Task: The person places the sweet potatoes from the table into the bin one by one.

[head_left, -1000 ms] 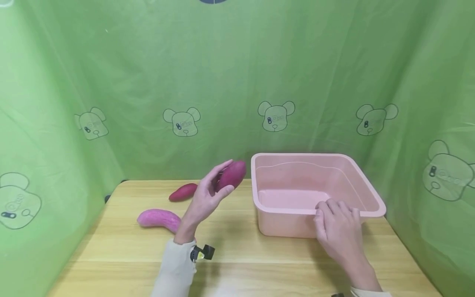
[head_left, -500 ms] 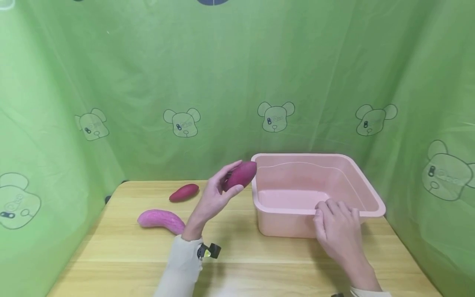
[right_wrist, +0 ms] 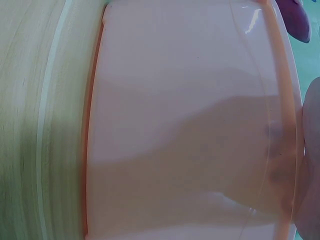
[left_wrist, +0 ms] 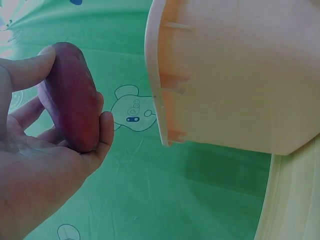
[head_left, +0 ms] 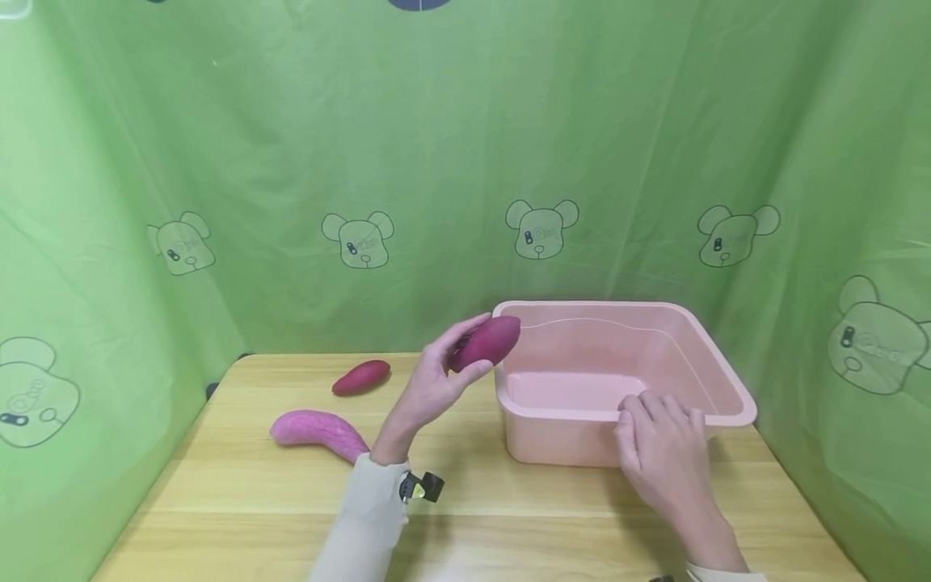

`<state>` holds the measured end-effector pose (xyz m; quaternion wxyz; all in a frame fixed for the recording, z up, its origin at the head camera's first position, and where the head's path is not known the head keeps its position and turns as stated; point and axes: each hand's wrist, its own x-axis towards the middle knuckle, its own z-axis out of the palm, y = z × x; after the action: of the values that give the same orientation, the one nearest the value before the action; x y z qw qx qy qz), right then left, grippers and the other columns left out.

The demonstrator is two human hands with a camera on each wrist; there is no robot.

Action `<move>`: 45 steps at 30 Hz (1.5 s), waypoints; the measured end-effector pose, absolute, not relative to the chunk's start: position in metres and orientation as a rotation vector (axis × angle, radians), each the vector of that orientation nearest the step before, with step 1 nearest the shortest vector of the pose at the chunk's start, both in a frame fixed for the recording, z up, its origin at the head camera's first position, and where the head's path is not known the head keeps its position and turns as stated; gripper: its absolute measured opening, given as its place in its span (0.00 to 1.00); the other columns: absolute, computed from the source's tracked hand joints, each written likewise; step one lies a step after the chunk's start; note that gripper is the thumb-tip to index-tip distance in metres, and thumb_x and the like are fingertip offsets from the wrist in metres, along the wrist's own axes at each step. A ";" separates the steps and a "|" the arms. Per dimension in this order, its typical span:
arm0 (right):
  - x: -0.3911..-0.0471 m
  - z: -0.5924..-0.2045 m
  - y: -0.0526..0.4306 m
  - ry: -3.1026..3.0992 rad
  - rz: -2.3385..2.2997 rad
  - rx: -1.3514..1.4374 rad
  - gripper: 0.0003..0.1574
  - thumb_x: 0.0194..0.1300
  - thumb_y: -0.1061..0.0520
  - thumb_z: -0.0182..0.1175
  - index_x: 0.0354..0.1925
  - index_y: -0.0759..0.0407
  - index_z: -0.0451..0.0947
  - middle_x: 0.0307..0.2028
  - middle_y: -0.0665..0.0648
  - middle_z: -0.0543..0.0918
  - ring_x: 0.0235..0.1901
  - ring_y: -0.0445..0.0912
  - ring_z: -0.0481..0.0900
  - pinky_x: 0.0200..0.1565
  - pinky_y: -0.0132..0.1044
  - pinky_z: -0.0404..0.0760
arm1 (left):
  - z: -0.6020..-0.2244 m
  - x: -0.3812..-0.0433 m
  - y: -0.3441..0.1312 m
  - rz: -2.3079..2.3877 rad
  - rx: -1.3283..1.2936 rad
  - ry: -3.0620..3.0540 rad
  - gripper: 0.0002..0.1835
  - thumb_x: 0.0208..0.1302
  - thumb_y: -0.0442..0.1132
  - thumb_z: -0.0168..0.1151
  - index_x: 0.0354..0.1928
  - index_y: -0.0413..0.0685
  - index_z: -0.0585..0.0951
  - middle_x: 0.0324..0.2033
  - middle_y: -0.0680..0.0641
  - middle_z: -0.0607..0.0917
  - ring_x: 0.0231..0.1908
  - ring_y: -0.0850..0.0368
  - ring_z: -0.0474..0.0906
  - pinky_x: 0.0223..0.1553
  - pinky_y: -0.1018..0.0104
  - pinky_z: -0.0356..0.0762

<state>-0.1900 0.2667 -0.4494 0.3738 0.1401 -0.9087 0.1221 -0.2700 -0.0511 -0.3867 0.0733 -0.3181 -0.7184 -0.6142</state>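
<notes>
Sweet potato (head_left: pixel 489 343): clasped in left hand (head_left: pixel 431 386), raised near basin (head_left: pixel 560 440), not yet inside. Right hand (head_left: pixel 665 454): curled over basin's near rim. Second sweet potato (head_left: pixel 361 377), eggplant (head_left: pixel 316 428): on tabletop (head_left: pixel 545 533), presumably left to do.

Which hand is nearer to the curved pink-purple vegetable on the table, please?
Left. The left hand is in the air, right of the curved vegetable; the right hand is farther right, gripping the rim of the pink basin.
</notes>
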 end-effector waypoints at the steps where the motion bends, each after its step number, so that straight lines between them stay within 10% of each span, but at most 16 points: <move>1: -0.190 -0.449 0.267 -2.328 0.313 0.359 0.16 0.73 0.54 0.43 0.34 0.57 0.74 0.31 0.56 0.75 0.32 0.53 0.68 0.38 0.51 0.62 | -0.386 -0.270 -0.050 -1.841 -0.959 -2.160 0.33 0.67 0.34 0.69 0.73 0.51 0.72 0.61 0.42 0.80 0.56 0.46 0.80 0.58 0.54 0.80; 45: -0.189 -0.449 0.266 -2.322 0.312 0.362 0.15 0.72 0.54 0.43 0.33 0.57 0.74 0.30 0.56 0.75 0.32 0.54 0.68 0.39 0.52 0.64 | -0.381 -0.282 -0.012 -1.607 -1.106 -2.335 0.32 0.67 0.39 0.71 0.72 0.51 0.73 0.63 0.46 0.79 0.58 0.53 0.79 0.58 0.63 0.79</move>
<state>-0.1889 0.2663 -0.4490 0.3758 0.1414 -0.9077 0.1219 -0.2820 -0.0124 -0.3807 0.0496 -0.3629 -0.7665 -0.5275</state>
